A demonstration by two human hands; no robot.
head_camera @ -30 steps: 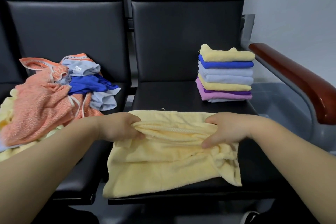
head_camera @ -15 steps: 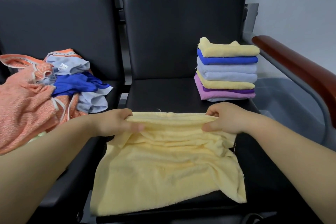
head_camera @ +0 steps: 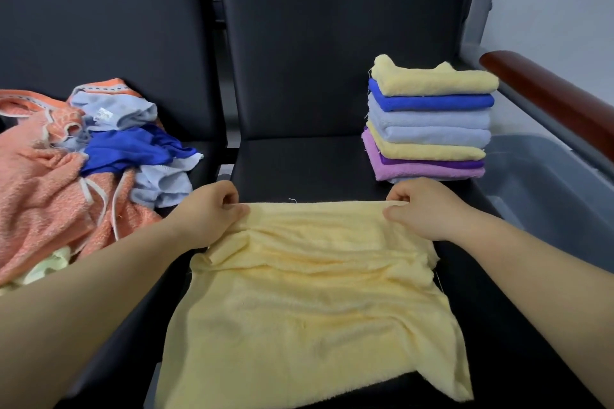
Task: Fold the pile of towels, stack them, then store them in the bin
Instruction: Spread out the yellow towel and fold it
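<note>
A pale yellow towel [head_camera: 312, 302] lies spread over the front of the right black seat [head_camera: 299, 163], its near edge hanging past the seat front. My left hand [head_camera: 209, 212] pinches its far left corner and my right hand [head_camera: 422, 209] pinches its far right corner, both resting on the seat. Behind my right hand stands a stack of folded towels [head_camera: 432, 123] in yellow, blue, light blue and purple. A loose pile of towels [head_camera: 76, 169], orange, blue and light blue, covers the left seat. A grey bin [head_camera: 545, 183] sits to the right, below the armrest.
A brown padded armrest [head_camera: 558, 103] on a metal frame runs along the right side above the bin. Black backrests stand behind both seats. A narrow gap separates the two seats. A white wall is at the far right.
Both hands have pulled the towel's far edge away from me and apart, so the bunched towel now lies flatter and wider. The view has shifted slightly.
</note>
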